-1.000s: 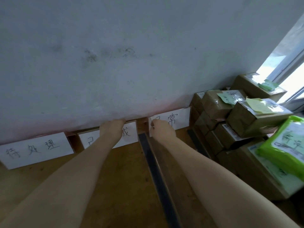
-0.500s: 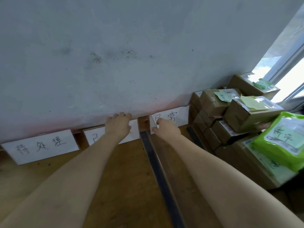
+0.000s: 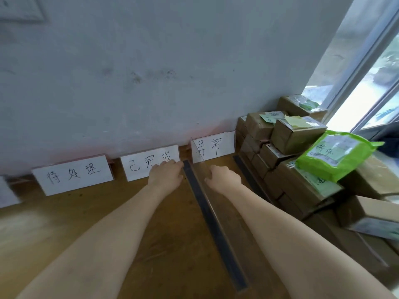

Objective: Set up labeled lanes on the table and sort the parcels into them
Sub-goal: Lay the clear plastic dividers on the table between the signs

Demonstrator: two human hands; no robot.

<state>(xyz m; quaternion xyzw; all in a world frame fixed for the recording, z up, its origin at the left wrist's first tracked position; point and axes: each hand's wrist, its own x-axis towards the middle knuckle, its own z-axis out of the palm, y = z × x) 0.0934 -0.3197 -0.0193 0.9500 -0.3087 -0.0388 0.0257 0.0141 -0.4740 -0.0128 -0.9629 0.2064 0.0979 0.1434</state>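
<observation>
Three white paper labels lean against the wall at the table's back edge: a left label [image 3: 73, 175], a middle label [image 3: 140, 164] and a right label [image 3: 212, 145]. A clear divider [image 3: 212, 225] on a dark base strip runs toward me between the middle and right labels. My left hand [image 3: 166, 173] touches the middle label's lower right corner with loosely bent fingers. My right hand [image 3: 223, 176] curls round the divider's top edge near its far end. Brown parcels [image 3: 298, 134] are stacked at the right, with a green bag [image 3: 336, 154] on top.
A second dark divider strip [image 3: 248, 175] lies along the foot of the parcel stack. The wooden table [image 3: 86, 223] stretches left in front of the labels. A grey wall [image 3: 172, 72] stands behind and a window [image 3: 377, 93] at the far right.
Both hands have drawn back from the labels toward me. My right hand let go of the right label's left edge and now sits at the divider. The middle label is uncovered.
</observation>
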